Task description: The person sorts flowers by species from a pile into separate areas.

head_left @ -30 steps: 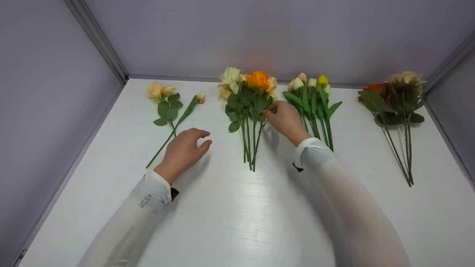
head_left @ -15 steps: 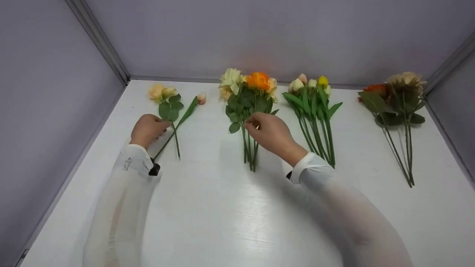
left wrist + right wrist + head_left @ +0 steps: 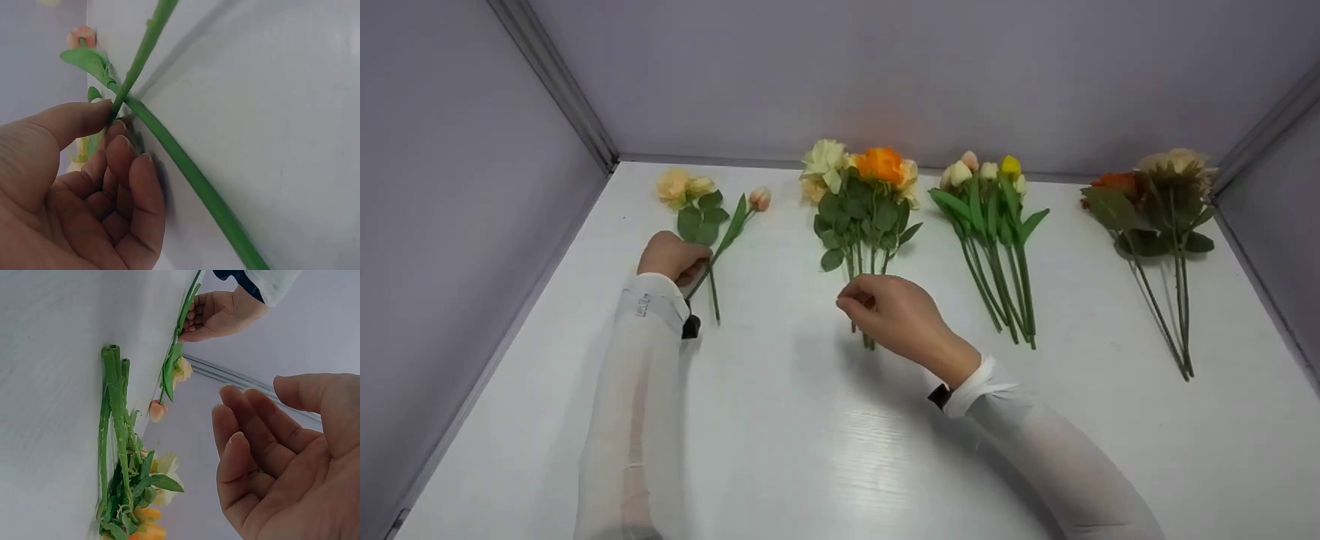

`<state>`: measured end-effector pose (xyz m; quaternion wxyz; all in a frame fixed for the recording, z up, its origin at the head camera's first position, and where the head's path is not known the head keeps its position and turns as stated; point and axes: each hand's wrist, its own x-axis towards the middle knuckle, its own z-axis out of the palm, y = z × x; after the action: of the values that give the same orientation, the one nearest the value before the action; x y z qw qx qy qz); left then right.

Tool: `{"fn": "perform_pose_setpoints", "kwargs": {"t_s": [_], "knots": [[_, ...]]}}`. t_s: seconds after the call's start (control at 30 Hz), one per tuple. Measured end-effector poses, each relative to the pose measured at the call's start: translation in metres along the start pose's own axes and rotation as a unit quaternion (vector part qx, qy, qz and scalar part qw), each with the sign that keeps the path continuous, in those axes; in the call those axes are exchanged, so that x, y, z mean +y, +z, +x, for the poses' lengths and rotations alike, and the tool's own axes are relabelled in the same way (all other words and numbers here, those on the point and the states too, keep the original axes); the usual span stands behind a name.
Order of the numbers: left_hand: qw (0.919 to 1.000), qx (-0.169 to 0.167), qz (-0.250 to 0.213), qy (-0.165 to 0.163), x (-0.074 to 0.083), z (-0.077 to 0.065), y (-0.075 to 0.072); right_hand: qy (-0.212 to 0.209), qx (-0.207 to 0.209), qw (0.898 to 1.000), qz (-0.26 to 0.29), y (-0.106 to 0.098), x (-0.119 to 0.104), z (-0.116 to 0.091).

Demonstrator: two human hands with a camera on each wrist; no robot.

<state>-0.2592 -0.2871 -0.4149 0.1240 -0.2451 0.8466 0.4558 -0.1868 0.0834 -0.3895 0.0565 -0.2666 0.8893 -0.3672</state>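
Note:
My left hand [image 3: 671, 256] pinches the stem of a peach-yellow rose [image 3: 676, 187] between thumb and index finger. In the left wrist view that rose stem [image 3: 145, 53] crosses over the tulip stem [image 3: 194, 174], and the other fingers curl loosely below. The pink tulip [image 3: 760, 199] lies to the right of the rose head. My right hand [image 3: 900, 321] hovers over the lower stems of the middle bunch of roses [image 3: 859, 202], its fingers loosely curled. The right wrist view shows nothing between those fingers, with the bunch's stem ends [image 3: 114, 360] beside them.
A bunch of tulips [image 3: 994, 210] in white, pink and yellow lies right of the middle bunch. Farther right are darker flowers [image 3: 1170, 187], one cream and one rusty orange. Grey panels [image 3: 840, 75] wall the white table [image 3: 780, 420] at the back and sides.
My left hand moved left and back to the rose stem and now pinches it. My right hand drew from the middle bunch's leaves toward me, over its lower stems. The tulip shifted slightly.

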Motion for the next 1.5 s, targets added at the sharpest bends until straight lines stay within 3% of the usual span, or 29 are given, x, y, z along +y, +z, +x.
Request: {"fn": "perform_pose_setpoints", "kwargs": {"t_s": [0.23, 0.47, 0.7, 0.93, 1.07, 1.23, 1.5], "knots": [[0.9983, -0.013, -0.053, -0.019, 0.002, 0.0, -0.003, 0.039, 0.02, 0.998, 0.052, -0.007, 0.014, -0.008], [0.9976, -0.008, -0.062, -0.029, -0.002, 0.002, -0.01, 0.058, 0.035, 0.996, 0.064, -0.012, 0.021, -0.004], [0.9917, -0.007, -0.118, -0.049, -0.001, 0.003, -0.016, 0.067, 0.037, 0.995, 0.07, -0.015, 0.026, -0.002], [0.9935, 0.004, -0.103, -0.048, 0.002, -0.001, -0.021, 0.076, 0.042, 0.994, 0.073, -0.018, 0.03, -0.004], [0.9929, 0.007, -0.116, -0.026, 0.007, -0.006, -0.021, 0.082, 0.047, 0.992, 0.079, -0.019, 0.032, -0.004], [0.9913, -0.007, -0.126, 0.036, 0.024, -0.017, -0.012, 0.088, 0.055, 0.99, 0.094, -0.023, 0.034, -0.003], [0.9818, -0.065, -0.138, 0.114, 0.069, -0.043, 0.032, 0.09, 0.069, 0.98, 0.16, -0.031, 0.041, 0.0]]}}
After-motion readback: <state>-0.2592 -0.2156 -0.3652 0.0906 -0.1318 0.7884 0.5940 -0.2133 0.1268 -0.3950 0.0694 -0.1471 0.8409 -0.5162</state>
